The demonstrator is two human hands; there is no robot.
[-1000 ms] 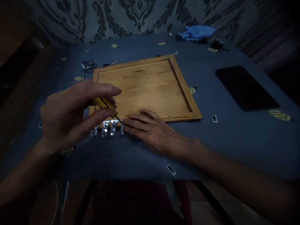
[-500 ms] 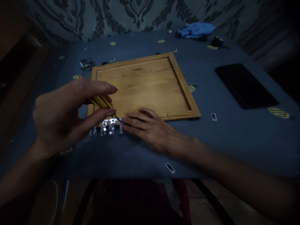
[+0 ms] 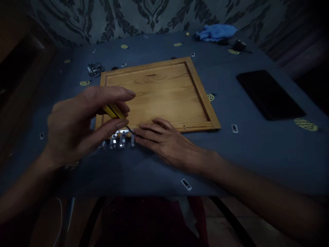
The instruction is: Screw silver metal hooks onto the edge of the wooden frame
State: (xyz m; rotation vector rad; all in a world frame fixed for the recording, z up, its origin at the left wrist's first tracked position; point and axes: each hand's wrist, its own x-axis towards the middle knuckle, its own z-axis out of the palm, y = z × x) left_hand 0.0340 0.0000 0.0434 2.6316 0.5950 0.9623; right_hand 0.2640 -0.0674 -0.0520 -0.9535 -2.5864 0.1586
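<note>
My left hand (image 3: pixel 79 123) grips a yellow-handled screwdriver (image 3: pixel 114 112) between thumb and fingers, its dark tip angled down to the right. The tip meets a silver metal hook rack (image 3: pixel 118 140) lying at the near left edge of a wooden board (image 3: pixel 159 94). My right hand (image 3: pixel 164 140) lies flat on the blue tablecloth, its outstretched fingertips pressed against the right end of the hook rack and the board's near edge.
A black phone-like slab (image 3: pixel 269 94) lies on the right of the blue table (image 3: pixel 257 154). A blue cloth (image 3: pixel 214 32) and a small dark object (image 3: pixel 238 44) sit at the far edge. Another metal part (image 3: pixel 95 69) rests beyond the board's far left corner.
My left hand has shifted slightly with the screwdriver, as if turning it. The right hand, hook rack and board stay in place.
</note>
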